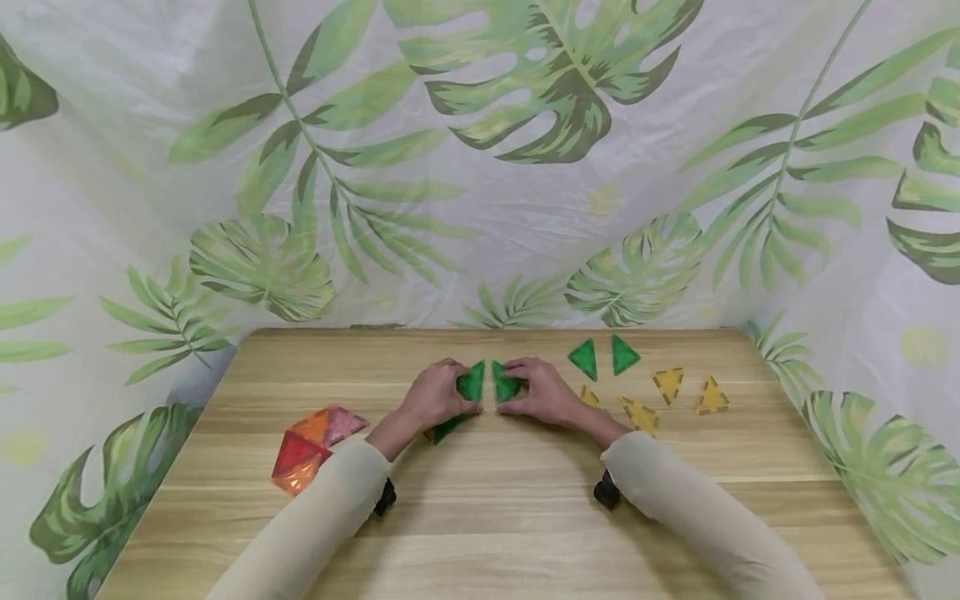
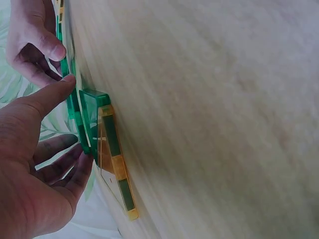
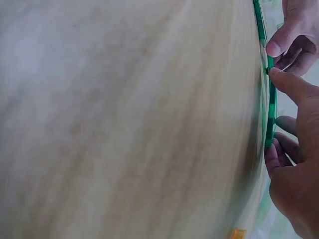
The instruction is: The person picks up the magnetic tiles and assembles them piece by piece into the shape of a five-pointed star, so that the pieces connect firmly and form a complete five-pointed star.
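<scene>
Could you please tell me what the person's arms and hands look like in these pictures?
The left sleeve and right sleeve are long, plain and pale beige, ending near the wrists. A small, dark, boxy device shows below each cuff, one on the left and one on the right. The left hand and right hand wear no gloves.

Five translucent green triangular plastic tiles (image 1: 626, 355) show: one in the left hand (image 1: 432, 393), one in the right hand (image 1: 545, 392), one just beside the left hand and two farther right. Yellow triangular plastic tiles (image 1: 668, 384) number four, one partly covered. One amber-edged plastic tile (image 2: 118, 164) adjoins the lower green one. Two translucent orange tiles (image 1: 298, 477), one red tile (image 1: 296, 454) and one pink tile (image 1: 346, 422) are visible; whether a sleeve hides more cannot be told. Two hands, two pale long sleeves (image 1: 705, 504), two small black wrist devices (image 1: 607, 490) and one wood-grain desk (image 1: 487, 521) are there.
</scene>
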{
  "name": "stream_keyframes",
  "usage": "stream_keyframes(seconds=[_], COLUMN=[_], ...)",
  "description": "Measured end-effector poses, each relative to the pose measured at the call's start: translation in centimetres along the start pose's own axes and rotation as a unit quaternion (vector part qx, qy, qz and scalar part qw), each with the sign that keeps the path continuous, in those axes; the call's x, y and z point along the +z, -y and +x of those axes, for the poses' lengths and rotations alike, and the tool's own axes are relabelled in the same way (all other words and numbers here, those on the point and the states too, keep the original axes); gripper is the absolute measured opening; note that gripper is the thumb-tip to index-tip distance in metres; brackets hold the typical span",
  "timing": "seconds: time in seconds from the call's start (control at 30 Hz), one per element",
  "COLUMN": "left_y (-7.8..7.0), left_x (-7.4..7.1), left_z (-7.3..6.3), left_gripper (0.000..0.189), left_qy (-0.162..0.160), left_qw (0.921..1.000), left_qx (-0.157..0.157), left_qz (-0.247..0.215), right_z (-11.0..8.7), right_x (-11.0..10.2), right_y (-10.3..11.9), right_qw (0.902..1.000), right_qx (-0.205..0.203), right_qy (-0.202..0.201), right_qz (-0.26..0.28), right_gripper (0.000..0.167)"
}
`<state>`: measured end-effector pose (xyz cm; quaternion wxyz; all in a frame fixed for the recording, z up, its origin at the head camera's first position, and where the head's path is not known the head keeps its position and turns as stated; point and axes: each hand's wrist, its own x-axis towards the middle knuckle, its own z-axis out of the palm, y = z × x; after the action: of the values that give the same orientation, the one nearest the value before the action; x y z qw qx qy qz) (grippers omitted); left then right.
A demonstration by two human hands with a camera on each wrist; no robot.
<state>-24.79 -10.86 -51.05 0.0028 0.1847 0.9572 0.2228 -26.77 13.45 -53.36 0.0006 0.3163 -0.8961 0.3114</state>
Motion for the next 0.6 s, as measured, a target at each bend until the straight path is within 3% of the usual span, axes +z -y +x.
stream_keyframes(seconds=[0.2, 0.6], left_y=[-0.17, -0.24], left_x=[-0.05, -0.06], left_z=[-0.12, -0.21], left_gripper=[0.073, 0.071], left_qy=[0.009, 0.014], left_qw=[0.9999, 0.9998], left_qx=[-0.004, 0.000], left_qz=[0.009, 0.011], right_z=[0.40, 0.71], right_x=[0.26, 0.51], right_y=[-0.06, 0.13], right_qw=[0.9997, 0.9995], right_qx=[0.000, 0.005], right_qy=[0.023, 0.030], right_qz=[-0.008, -0.008], right_gripper=[0.058, 0.059])
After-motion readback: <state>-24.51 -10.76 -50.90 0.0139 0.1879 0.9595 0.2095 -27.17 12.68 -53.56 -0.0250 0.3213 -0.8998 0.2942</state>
